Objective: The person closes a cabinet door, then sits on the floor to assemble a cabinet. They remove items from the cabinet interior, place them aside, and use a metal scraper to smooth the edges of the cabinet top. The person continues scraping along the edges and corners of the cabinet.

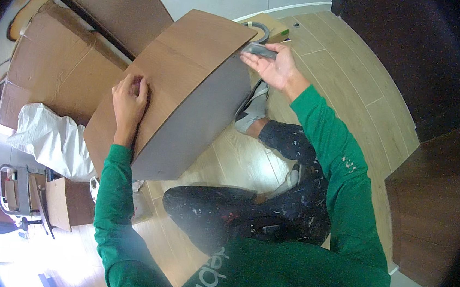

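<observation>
A brown wood-grain cabinet box [192, 47] with a grey side panel [205, 117] stands tilted across the floor in front of me. My left hand [130, 94] rests on its brown top face, fingers curled in loosely; whatever may be inside them is hidden. At the far right corner of the box, my right hand [278, 65] is turned palm up. Between its thumb and fingers is a grey flat hand tool [259, 50], held close to the panel's edge. Its exact kind does not show.
Behind the box lie a roll of tape [262, 30] and a cardboard box [275, 30]. Large cardboard [56, 68] and a white plastic sack [50, 138] are at left. A brown panel [426, 215] stands at right. My bent legs [207, 212] are close to the box.
</observation>
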Tool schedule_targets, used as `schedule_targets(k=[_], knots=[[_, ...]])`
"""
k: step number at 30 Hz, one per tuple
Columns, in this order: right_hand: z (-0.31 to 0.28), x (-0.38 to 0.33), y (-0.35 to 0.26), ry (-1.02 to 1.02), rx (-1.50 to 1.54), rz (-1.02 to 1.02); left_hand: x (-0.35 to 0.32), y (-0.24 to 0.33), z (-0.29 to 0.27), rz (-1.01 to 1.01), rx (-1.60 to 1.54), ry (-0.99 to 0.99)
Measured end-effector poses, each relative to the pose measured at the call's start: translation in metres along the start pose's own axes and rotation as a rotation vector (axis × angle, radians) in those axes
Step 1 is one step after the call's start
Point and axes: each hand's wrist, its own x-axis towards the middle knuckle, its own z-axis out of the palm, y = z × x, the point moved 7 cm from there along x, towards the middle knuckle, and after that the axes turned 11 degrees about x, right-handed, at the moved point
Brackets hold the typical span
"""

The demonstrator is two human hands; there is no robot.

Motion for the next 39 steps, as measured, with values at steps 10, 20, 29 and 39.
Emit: schedule_targets(k=[10,20,29,39], knots=[[0.005,-0.009,0.018,0.066,0.037,0.060,0.005,-0.001,0.001,0.020,-0.027,0.030],[0.014,-0.017,0.008,0.018,-0.011,-0.072,0.005,-0.001,0.004,0.018,-0.081,-0.012],[0.001,-0.014,0.038,0.010,0.005,0.042,0.007,-0.005,0.008,-0.002,-0.087,-0.035],[0.012,-0.022,0.029,0.100,0.060,-0.156,0.008,-0.003,0.006,0.009,-0.090,-0.007]])
